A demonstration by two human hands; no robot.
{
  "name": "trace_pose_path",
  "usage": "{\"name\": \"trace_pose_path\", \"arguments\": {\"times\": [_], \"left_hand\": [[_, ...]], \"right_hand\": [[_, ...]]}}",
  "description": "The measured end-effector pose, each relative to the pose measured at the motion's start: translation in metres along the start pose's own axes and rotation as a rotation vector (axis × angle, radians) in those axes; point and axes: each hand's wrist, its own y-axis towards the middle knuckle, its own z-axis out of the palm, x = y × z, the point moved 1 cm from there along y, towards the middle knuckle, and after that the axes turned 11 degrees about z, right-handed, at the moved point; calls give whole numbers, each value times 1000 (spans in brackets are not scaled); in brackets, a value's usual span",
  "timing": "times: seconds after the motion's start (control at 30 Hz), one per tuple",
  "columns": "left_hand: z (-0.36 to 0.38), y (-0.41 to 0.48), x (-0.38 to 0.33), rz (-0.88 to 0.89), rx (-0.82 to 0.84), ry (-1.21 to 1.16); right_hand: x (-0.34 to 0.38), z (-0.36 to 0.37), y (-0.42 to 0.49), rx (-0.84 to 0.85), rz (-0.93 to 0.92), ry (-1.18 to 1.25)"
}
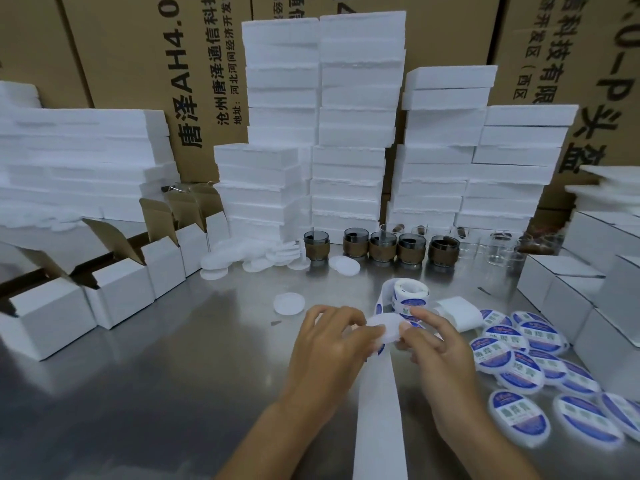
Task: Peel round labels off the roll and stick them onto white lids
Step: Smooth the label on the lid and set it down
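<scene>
Figure: A brushed steel table (180,393) stands before a wall of printed cartons (131,64), with stacked white foam blocks (349,98) at the far edge, open white boxes (117,289) along the left, dark glass cups (381,245) and bare lids (256,258) beyond the centre, and labelled lids (519,355) spread at the near right. Near centre, the left hand (325,351) curls its fingers round the left rim of a white lid (384,329) held above the table, while the right hand (436,351) pinches the lid's right rim between thumb and forefinger, the other fingers loosely bent. The label roll (408,294) stands just beyond the hands, its backing strip (377,410) trailing toward the near edge.
</scene>
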Motion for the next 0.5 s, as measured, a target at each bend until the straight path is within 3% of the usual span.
{"name": "trace_pose_path", "arguments": {"times": [0.1, 0.23, 0.3, 0.4, 0.5], "left_hand": [[-4, -4, 4, -246, 97, -310], [-2, -1, 8, -880, -63, -910], [3, 1, 10, -1140, -65, -1228], [6, -1, 9, -1227, -4, -1446], [10, -1, 5, -1174, 0, -1485]], "right_hand": [[-3, -1, 3, -8, 56, 38], [-6, 4, 2, 93, 21, 21], [-7, 7, -1, 161, 12, -8], [-8, 10, -5, 231, -18, -44], [-9, 12, -7, 258, -55, -66]]}}
